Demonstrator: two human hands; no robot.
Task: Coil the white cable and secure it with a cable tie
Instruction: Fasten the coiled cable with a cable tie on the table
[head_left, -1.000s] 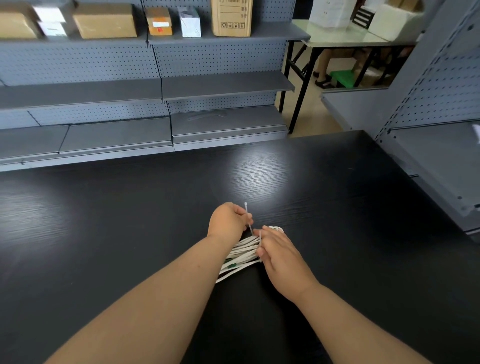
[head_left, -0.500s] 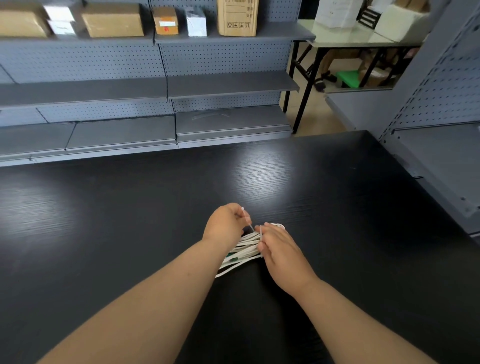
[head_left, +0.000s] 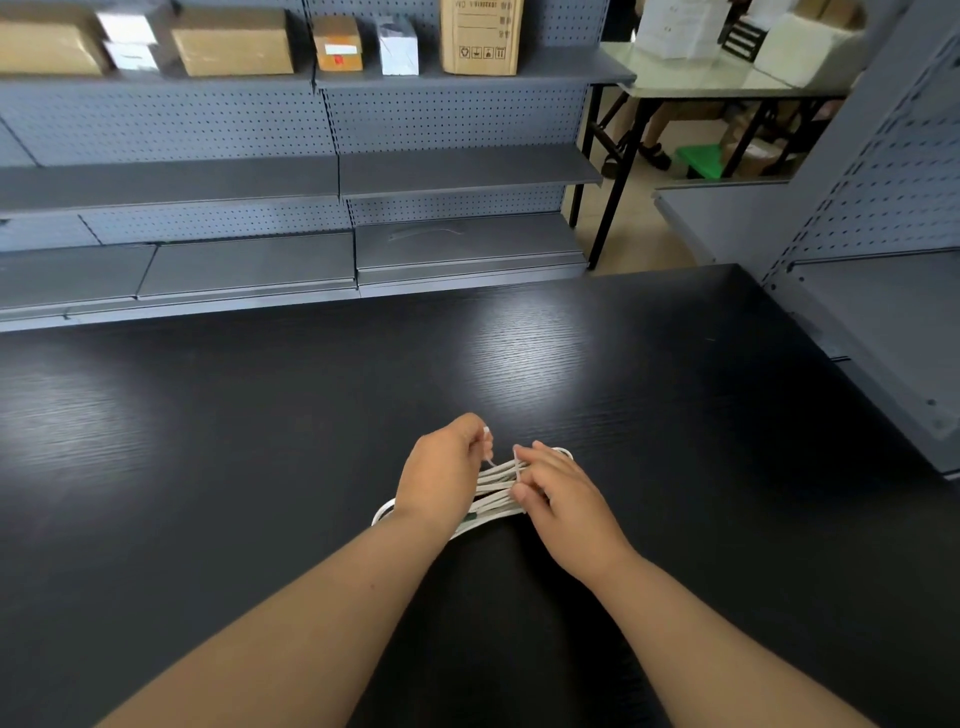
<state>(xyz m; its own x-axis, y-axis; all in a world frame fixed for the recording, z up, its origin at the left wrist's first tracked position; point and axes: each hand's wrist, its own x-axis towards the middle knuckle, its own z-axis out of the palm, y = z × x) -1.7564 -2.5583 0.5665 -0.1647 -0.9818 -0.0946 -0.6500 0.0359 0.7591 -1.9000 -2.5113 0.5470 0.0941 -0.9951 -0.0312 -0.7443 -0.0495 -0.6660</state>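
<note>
The white cable lies coiled in a flat bundle on the black table, mostly hidden under my two hands. A thin white cable tie crosses the middle of the bundle. My left hand sits over the bundle's left part and pinches the tie's free end, whose tip shows at the fingertips. My right hand rests on the bundle's right part, its fingers curled round the strands and the tie. A loop of cable pokes out behind the left wrist.
Grey pegboard shelving runs along the table's far edge, with cardboard boxes on the top shelf. Another grey shelf unit stands at the right. A folding table stands beyond, with a person's legs under it.
The tie's free end, which stuck up between my hands, has been drawn down and left into my left hand. Both hands stay on the bundle.
</note>
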